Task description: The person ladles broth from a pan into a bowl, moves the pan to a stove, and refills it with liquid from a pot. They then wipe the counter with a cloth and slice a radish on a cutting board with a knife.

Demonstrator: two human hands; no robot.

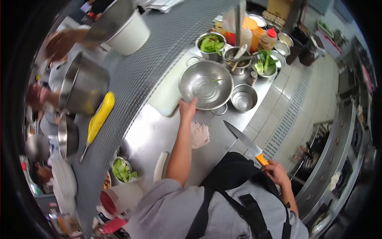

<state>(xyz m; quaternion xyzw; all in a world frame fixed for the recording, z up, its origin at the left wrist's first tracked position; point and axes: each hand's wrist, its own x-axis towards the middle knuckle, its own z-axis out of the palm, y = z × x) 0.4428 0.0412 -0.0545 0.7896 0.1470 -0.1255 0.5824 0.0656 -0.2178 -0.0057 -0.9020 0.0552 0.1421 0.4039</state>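
Observation:
My left hand (pixel 188 108) is closed on the near rim of a wide steel bowl (pixel 205 89) with loop handles, its thumb over the edge. A small green scrap (pixel 217 80) lies inside the bowl. Beneath the bowl's left side is a pale cutting board (pixel 164 95). In my right hand (pixel 275 172) is a chef's knife (pixel 246 140), gripped by its orange handle, its blade pointing up and left over the counter edge. A crumpled pale cloth (pixel 200 134) rests on the counter below the bowl.
A small steel pot (pixel 244 98) stands right of the bowl. Behind are a pot of leafy greens (pixel 211 43), another bowl of greens (pixel 265 63) and squeeze bottles (pixel 267 39). The mesh shelf (pixel 133 75) on the left holds a yellow-handled tool (pixel 99 117). Stoves line the right.

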